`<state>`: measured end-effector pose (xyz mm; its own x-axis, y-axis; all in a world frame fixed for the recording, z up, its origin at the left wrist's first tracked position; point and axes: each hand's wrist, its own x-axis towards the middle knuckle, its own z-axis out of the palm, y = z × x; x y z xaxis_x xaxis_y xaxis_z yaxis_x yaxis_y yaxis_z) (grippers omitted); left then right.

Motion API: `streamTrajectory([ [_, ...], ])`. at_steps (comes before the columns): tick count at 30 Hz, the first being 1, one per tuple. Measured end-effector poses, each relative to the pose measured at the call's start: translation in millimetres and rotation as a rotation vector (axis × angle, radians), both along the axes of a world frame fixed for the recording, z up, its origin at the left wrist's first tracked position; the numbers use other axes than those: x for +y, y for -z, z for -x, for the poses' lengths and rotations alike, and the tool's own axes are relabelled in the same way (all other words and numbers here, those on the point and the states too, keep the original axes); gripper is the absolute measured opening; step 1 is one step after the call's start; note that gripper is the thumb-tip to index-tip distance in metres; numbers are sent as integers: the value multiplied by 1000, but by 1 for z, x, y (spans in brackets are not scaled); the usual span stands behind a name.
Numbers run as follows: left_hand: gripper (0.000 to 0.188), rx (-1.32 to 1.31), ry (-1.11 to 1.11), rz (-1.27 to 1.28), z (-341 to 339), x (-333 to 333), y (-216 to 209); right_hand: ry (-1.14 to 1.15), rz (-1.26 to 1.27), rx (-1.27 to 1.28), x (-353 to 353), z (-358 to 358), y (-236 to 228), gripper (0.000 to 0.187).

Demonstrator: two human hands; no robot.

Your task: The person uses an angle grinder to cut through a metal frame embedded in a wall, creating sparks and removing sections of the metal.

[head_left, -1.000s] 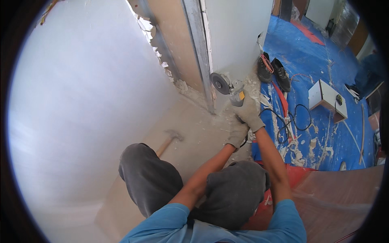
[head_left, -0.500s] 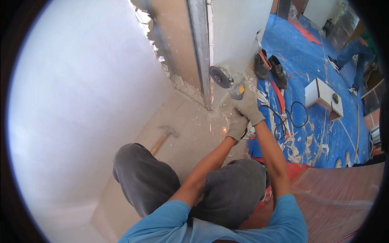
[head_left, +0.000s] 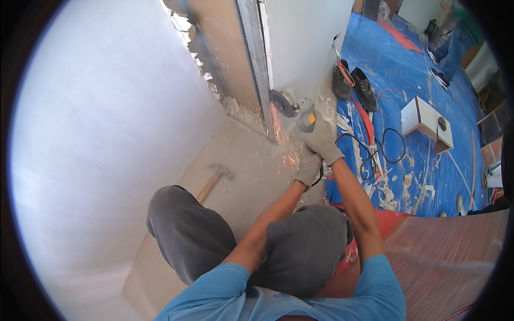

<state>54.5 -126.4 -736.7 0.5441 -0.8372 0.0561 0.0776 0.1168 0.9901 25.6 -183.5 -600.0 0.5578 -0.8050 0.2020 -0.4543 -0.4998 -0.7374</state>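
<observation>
An angle grinder [head_left: 306,115] with a dark disc [head_left: 282,103] is at the lower end of a grey metal stud [head_left: 255,64], its disc edge touching or nearly touching the stud. Orange sparks stream down from there to the floor. My gloved right hand [head_left: 323,140] is wrapped round the grinder's body just behind its head. Lower and to the left, my gloved left hand [head_left: 308,167] is closed round the rear end of the tool, most of which the gloves hide. A hammer [head_left: 211,183] with a wooden handle lies on the floor by my left knee.
Broken plaster [head_left: 243,113] lines the wall's foot. To the right are black shoes [head_left: 365,90], a looped black cable [head_left: 369,160] and a white box [head_left: 426,124] on blue sheeting [head_left: 391,64] with scattered debris. Another person's legs [head_left: 448,56] are at the far right.
The sparks have grown from a few specks to a dense stream beside the stud. The grinder's disc now sits closer against the stud. At the far right, the other person's legs have shifted.
</observation>
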Motion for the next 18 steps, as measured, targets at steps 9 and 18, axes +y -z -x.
streamTrajectory([
  [9,65,167,21,-140,12,8,-17,-14,-71,39,-1,4,2,84],
  [18,70,66,73,-346,8,8,-18,6,-13,-11,-2,2,23,74],
])
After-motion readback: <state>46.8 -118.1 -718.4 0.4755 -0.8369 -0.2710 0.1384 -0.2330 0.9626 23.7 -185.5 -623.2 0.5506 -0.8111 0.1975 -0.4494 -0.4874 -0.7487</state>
